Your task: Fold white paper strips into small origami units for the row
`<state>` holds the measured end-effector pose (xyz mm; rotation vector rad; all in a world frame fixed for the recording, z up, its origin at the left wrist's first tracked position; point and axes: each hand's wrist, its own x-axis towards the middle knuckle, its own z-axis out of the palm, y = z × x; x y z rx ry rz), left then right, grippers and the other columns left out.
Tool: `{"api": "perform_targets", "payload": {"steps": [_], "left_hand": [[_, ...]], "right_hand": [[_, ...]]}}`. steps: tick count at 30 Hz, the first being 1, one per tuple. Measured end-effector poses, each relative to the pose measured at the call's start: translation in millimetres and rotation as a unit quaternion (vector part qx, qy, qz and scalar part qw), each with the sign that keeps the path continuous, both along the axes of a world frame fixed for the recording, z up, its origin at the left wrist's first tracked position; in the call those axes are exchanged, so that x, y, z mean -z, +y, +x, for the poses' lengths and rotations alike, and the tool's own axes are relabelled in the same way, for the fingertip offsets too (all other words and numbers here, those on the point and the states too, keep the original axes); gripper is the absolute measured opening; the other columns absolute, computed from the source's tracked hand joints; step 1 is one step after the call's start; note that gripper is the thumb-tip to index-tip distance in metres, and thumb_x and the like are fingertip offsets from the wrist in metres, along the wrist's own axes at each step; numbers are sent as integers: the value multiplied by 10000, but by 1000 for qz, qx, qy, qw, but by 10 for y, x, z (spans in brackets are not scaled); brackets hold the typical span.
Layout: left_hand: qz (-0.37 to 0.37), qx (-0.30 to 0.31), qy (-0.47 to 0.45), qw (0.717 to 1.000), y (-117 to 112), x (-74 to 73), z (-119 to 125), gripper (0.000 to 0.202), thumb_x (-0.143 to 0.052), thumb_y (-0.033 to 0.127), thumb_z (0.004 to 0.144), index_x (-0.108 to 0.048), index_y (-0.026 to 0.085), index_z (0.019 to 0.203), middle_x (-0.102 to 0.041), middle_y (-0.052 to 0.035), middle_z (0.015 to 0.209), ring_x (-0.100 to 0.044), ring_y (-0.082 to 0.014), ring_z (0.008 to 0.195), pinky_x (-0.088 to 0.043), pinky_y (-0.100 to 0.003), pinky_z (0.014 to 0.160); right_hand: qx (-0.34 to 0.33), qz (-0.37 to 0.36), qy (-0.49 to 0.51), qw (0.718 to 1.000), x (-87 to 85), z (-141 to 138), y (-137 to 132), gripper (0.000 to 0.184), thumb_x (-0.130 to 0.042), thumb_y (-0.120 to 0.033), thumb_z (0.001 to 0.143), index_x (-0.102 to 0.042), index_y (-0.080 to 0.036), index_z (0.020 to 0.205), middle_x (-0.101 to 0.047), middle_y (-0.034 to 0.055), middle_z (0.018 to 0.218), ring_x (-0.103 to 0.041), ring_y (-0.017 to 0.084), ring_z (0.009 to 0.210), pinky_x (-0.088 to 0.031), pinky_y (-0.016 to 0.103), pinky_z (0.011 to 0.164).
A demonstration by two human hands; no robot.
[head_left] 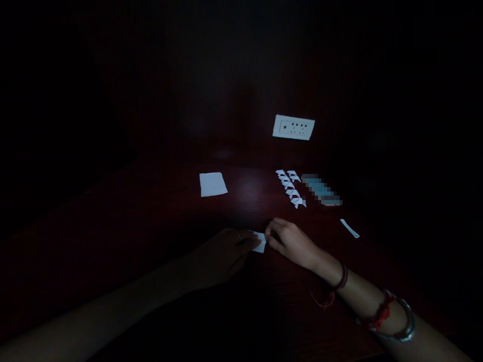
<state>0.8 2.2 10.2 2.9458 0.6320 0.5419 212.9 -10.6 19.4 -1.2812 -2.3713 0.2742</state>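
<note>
A small white piece of paper (260, 243) lies on the dark red wooden table (151, 221) between my two hands. My left hand (222, 254) rests on the table, its fingers pressing on the paper's left edge. My right hand (289, 241) has its fingers curled and pinches the paper's right edge. Threads and bangles circle my right wrist and forearm. The room is very dark and much of the scene is hidden in shadow.
A white paper square (212, 184) lies farther back on the left. Several small folded white paper pieces (291, 187) sit in a row at the right, beside a blurred phone-like object (320, 190). A thin paper strip (349, 228) lies at right. A white wall socket (293, 127) is behind.
</note>
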Motion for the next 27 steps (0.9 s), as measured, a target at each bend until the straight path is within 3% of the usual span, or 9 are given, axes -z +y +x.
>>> {"api": "perform_targets", "payload": {"steps": [7, 15, 22, 27], "left_hand": [[-20, -4, -1, 1000, -10, -4, -12, 428, -397, 111, 813, -364, 229, 1223, -400, -41, 1229, -408, -192, 1059, -355, -360, 887], [-22, 21, -15, 999, 40, 36, -39, 449, -369, 119, 834, -314, 254, 1258, -354, -25, 1289, -334, -176, 1158, -315, -357, 942], [-16, 27, -18, 999, 35, -37, -44, 440, -413, 149, 822, -329, 224, 1248, -420, -38, 1247, -392, -181, 1123, -352, -366, 920], [-16, 30, -26, 999, 105, 53, -49, 469, -422, 124, 811, -314, 204, 1260, -430, -61, 1237, -418, -190, 1103, -367, -388, 906]], "right_hand": [[3, 28, -4, 1000, -19, 22, -57, 124, -435, -142, 795, -528, -153, 876, -507, 38, 833, -512, 114, 731, -429, 226, 671], [-105, 80, -79, 988, -123, 76, -145, 227, -433, -106, 796, -584, -171, 953, -542, 52, 906, -515, 135, 851, -418, 257, 784], [-108, 46, -96, 988, -106, 119, -166, 335, -420, -86, 793, -534, -228, 1075, -548, 32, 924, -541, 118, 818, -431, 229, 732], [-102, 49, -101, 988, -80, 115, -165, 344, -411, -90, 793, -534, -229, 1083, -539, 34, 893, -546, 109, 759, -424, 220, 677]]}}
